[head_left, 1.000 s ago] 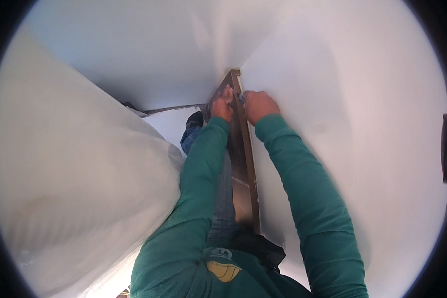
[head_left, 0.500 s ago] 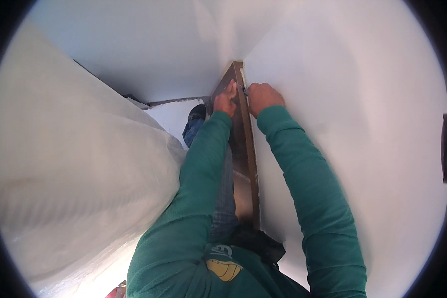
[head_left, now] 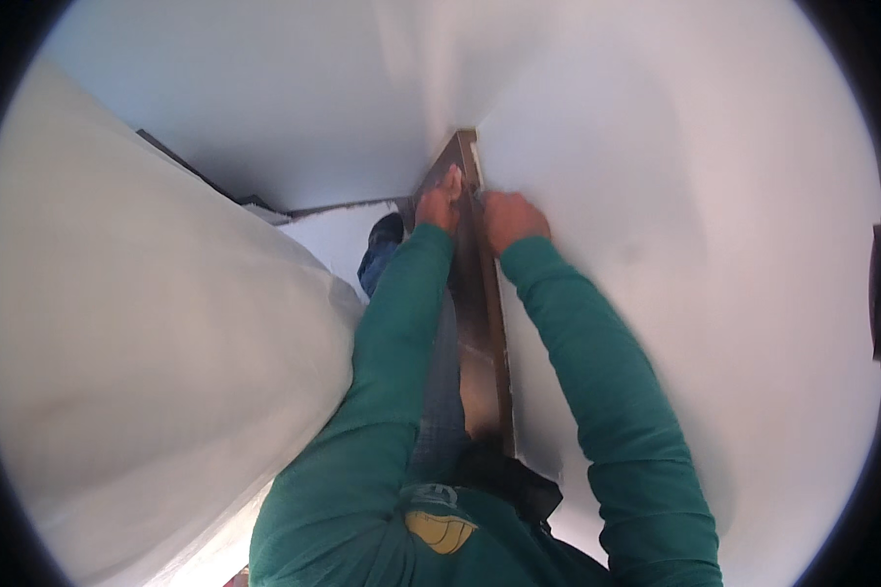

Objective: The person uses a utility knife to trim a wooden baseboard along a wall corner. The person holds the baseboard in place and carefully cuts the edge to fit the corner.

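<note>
A long brown board (head_left: 486, 303) with a flat edge runs along the white wall on my right, up to the corner. Pale, uneven material (head_left: 476, 157) shows in the line between its far end and the wall. My left hand (head_left: 438, 207) rests against the board's left face near the far end, a finger stretched forward and the others partly hidden. Across the edge, my right hand (head_left: 512, 220) is closed beside the wall. A small greyish thing pokes out at its fingertips, touching or close to the edge; its kind cannot be made out.
Translucent plastic sheeting (head_left: 166, 342) bulges close on my left, against my left arm. A white wall (head_left: 284, 98) stands ahead, with a dark strip (head_left: 347, 206) along its foot. My dark shoe (head_left: 388, 228) is beside the board. A dark object (head_left: 880, 293) sits at the far right.
My right hand has drawn back toward me along the board's edge. My left hand has shifted only slightly, still at the board's face.
</note>
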Available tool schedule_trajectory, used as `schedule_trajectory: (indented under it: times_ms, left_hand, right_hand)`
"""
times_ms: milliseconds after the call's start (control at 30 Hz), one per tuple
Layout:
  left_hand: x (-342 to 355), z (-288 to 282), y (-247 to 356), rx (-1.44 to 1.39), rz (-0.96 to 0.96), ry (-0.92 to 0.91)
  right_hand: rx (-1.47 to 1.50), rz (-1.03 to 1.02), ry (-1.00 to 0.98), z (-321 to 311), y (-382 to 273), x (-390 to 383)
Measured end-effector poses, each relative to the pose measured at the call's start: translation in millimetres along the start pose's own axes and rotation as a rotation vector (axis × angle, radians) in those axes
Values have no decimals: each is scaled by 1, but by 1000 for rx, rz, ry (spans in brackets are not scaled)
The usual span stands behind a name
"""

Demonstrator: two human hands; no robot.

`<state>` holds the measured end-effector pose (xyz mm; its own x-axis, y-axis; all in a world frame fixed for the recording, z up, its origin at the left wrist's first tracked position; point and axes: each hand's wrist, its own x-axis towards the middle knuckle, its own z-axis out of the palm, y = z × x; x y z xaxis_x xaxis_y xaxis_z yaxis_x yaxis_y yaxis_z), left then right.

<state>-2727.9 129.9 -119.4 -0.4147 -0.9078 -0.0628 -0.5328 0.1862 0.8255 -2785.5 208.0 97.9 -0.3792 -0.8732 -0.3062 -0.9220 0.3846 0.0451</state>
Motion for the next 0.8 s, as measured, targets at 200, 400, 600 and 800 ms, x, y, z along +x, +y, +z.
schedule_trajectory:
  times_ms: [200,400,600,800]
  left_hand:
    - [-9,6,-12,-83,269,117]
    - [-19,3,1,-268,263,196]
    - [-24,-3,5,-356,156,140]
    - [-31,-14,16,-375,128,99]
  right_hand:
    - [-37,-52,52,-2,5,2]
    - [-137,-135,-10,-52,1,8]
    - [-127,-42,-48,-48,-4,-5]
    - [-89,-26,-52,-41,-5,-13]
